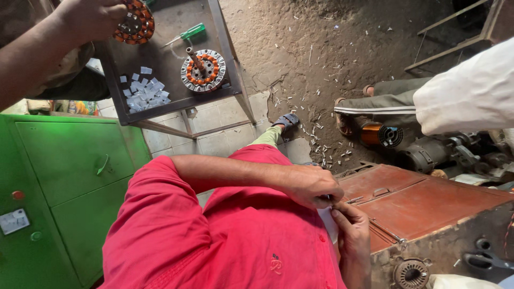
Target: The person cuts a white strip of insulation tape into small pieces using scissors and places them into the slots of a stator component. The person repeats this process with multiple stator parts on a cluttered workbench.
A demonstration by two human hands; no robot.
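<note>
Right hand (350, 235), fingers curled, pinches a white paper slip (327, 218) against the red shirt (241, 241). Left hand (310, 185), closed, meets it at the fingertips, just beside the rust-red metal box (428, 206).

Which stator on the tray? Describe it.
Start at the grey metal tray table beside the green cabinet. The stator lies on it, right of the white paper slips. Unlike the second stator in a co-worker's hand, it has a shaft standing in it.
</note>
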